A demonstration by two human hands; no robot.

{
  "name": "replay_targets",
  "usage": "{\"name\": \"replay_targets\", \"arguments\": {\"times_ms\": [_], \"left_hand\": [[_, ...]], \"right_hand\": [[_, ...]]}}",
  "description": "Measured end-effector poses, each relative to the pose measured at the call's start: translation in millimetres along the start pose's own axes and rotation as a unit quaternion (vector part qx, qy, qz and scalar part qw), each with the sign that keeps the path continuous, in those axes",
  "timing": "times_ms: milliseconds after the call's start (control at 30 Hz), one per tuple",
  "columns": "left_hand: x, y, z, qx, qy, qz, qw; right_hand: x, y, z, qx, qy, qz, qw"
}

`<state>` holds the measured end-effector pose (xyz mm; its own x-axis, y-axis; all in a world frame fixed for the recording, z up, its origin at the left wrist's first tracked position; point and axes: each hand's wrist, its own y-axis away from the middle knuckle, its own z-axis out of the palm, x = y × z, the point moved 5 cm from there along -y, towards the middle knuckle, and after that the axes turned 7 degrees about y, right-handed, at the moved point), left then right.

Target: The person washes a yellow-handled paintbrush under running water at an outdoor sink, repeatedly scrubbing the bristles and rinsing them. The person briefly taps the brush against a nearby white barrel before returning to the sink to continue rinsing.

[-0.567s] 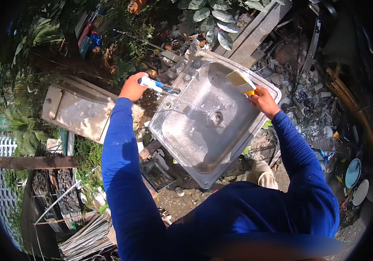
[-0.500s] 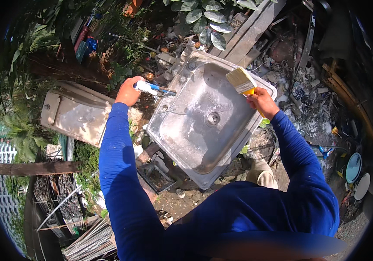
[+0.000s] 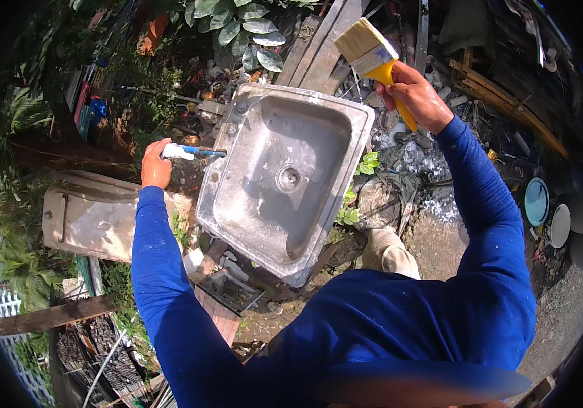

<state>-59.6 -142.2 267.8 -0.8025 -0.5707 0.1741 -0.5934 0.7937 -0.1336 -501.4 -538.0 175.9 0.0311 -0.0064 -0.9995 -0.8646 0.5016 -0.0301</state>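
Note:
A worn metal sink basin (image 3: pixel 274 221) with a round drain lies tilted in front of me, stained with whitish marks. My right hand (image 3: pixel 419 100) is closed round the yellow handle of a wide paintbrush (image 3: pixel 368 51), raised beyond the sink's far right corner. Its pale bristles point up and to the far left, clear of the basin. On the other side, my left hand (image 3: pixel 156 165) grips a slim blue tube with a white part (image 3: pixel 193 151); its exact kind is unclear. The tube's dark tip reaches the sink's left rim.
A second, dirty basin (image 3: pixel 97 219) lies left of my left forearm. Wooden planks (image 3: pixel 319 47) and leafy branches (image 3: pixel 247 30) stand beyond the sink. Rubble covers the ground to the right, with round lids or pails (image 3: pixel 536 202) farther over. A beam (image 3: pixel 53 315) crosses at lower left.
My right hand has lifted the paintbrush away from over the sink's right side, outward and farther from me. My left hand still holds the tube by the left rim. The view has shifted.

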Motion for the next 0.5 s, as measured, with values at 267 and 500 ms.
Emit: {"name": "replay_targets", "arguments": {"times_ms": [267, 500], "left_hand": [[41.8, 108.9, -0.8, 0.102, 0.06, -0.07, 0.99], [-23.1, 455.3, 71.5, 0.129, 0.28, -0.237, 0.921]], "right_hand": [[-13.8, 113.4, -69.9, 0.388, 0.372, -0.312, 0.783], [330.3, 407.6, -135.3, 0.112, 0.479, 0.391, 0.778]]}}
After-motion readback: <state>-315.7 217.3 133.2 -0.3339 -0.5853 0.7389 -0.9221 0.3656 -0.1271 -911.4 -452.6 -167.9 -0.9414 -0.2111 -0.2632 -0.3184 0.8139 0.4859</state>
